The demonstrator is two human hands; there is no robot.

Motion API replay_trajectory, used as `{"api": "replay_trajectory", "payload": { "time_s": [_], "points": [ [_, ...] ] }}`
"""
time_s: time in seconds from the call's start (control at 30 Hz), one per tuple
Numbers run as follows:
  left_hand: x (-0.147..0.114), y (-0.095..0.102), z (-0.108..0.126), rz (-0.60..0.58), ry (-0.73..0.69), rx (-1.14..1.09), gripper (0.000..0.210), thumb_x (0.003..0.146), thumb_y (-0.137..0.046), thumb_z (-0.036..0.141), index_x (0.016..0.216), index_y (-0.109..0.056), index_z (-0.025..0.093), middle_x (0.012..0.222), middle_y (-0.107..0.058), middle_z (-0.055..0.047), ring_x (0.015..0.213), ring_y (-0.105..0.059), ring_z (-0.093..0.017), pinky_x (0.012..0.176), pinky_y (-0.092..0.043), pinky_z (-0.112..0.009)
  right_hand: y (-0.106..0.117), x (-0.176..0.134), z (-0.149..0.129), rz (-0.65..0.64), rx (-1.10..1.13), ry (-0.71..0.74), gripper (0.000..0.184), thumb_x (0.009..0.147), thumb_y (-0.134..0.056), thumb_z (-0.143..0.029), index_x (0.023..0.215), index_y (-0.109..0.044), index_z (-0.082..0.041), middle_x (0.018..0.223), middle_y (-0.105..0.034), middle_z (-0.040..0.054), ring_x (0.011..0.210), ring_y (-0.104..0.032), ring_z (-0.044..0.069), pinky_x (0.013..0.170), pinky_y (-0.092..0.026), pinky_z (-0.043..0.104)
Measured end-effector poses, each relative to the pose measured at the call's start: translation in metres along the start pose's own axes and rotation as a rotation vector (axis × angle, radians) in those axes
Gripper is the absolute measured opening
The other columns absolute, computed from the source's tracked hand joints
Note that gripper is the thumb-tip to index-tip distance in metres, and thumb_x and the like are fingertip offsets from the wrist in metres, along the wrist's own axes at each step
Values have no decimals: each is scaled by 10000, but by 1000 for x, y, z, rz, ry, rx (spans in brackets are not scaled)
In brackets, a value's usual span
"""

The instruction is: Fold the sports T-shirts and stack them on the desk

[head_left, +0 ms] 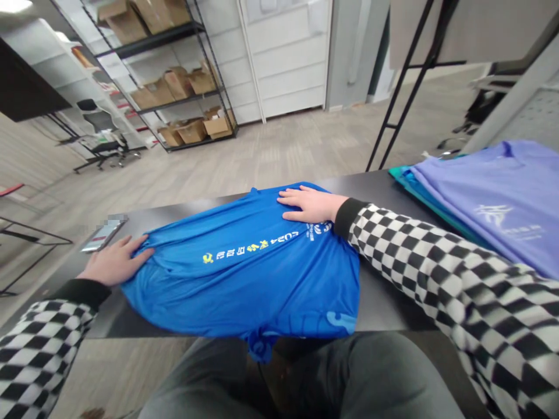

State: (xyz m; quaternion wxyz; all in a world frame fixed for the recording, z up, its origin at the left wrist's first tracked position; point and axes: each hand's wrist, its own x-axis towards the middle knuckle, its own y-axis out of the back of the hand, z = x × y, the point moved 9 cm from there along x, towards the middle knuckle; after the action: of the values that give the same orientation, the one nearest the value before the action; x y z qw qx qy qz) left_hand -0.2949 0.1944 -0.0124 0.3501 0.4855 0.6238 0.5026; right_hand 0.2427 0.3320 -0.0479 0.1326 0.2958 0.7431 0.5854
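A blue T-shirt [227, 291] with white and yellow print lies spread across the dark table, creased lengthwise, a bunched bit of it hanging over the near edge. My left hand [116, 260] rests at the shirt's left end, its fingers stretched onto the fabric. On the upper right part of the shirt, my right hand [312, 203] lies flat with fingers spread, close to the white print. Neither hand grips the cloth. Both my sleeves are black-and-white checked with black cuffs.
A phone [103, 234] lies on the table just beyond my left hand. At the right sits a stack of shirts, a lavender shirt [493, 198] on top. Past the table stand a black shelf rack [161, 41] with cardboard boxes and an office chair [102, 131].
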Motion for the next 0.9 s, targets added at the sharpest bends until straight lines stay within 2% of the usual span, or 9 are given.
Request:
{"api": "replay_trajectory", "payload": {
  "time_s": [0.1,0.2,0.23,0.3,0.37,0.47,0.57,0.73,0.9],
  "points": [
    [25,18,20,58,90,-67,1037,913,-499,780,1646,-605,55,1807,-460,-237,1627,-481,-494,1347,-382,-595,11,-2,-2,86,-23,-11,686,1144,-512,-638,1675,-625,-220,1765,-542,163,1674,-451,374,1397,-243,671],
    [9,48,78,277,-52,-177,864,990,-461,651,1627,-615,88,1831,-449,-162,1696,-379,-453,1411,-304,-571,31,-10,-16,190,-69,-25,614,1163,-492,-574,1607,-681,-194,1658,-657,175,1570,-569,371,1400,-239,642],
    [-5,48,103,271,-166,-224,808,1018,-449,624,1648,-602,142,1837,-451,-128,1710,-373,-412,1418,-302,-552,36,-14,-22,212,-86,-43,591,1166,-490,-561,1584,-698,-198,1612,-696,171,1530,-602,372,1392,-256,629],
    [-41,35,144,134,-381,-285,809,1041,-449,663,1709,-550,218,1855,-424,-107,1729,-359,-383,1416,-312,-549,41,-25,-31,229,-116,-110,567,1169,-483,-567,1546,-722,-218,1532,-749,165,1476,-638,383,1355,-320,620],
    [-79,14,156,10,-442,-297,884,1031,-444,745,1756,-506,244,1868,-392,-134,1743,-320,-428,1400,-320,-603,38,-40,-37,212,-133,-198,603,1159,-475,-635,1532,-728,-233,1522,-752,172,1470,-638,411,1295,-403,624],
    [-126,-9,129,0,-376,-320,942,1041,-435,765,1828,-378,252,1882,-349,-163,1756,-278,-449,1385,-336,-636,20,-62,-34,135,-128,-309,772,1114,-460,-773,1614,-662,-220,1682,-628,196,1574,-551,463,1292,-425,662],
    [-156,-26,82,48,-319,-346,956,1043,-478,741,1859,-282,283,1894,-327,-144,1771,-243,-421,1396,-331,-625,1,-75,-23,35,-99,-367,911,1083,-446,-819,1751,-508,-202,1843,-407,194,1714,-347,479,1370,-301,725],
    [-181,-48,8,22,-189,-302,982,1029,-447,768,1828,-378,201,1810,-471,-190,1711,-394,-433,1377,-356,-646,-2,-76,-4,-56,-91,-433,1031,1045,-415,-860,1827,-373,-189,1889,-275,184,1754,-229,481,1394,-173,770],
    [-208,-31,-19,17,-177,-253,1035,974,-545,829,1775,-486,176,1649,-654,-204,1492,-650,-447,1261,-518,-564,0,-74,2,-101,-104,-407,1058,1035,-400,-874,1836,-350,-184,1897,-241,177,1766,-193,462,1400,-158,754]
  ]
}}
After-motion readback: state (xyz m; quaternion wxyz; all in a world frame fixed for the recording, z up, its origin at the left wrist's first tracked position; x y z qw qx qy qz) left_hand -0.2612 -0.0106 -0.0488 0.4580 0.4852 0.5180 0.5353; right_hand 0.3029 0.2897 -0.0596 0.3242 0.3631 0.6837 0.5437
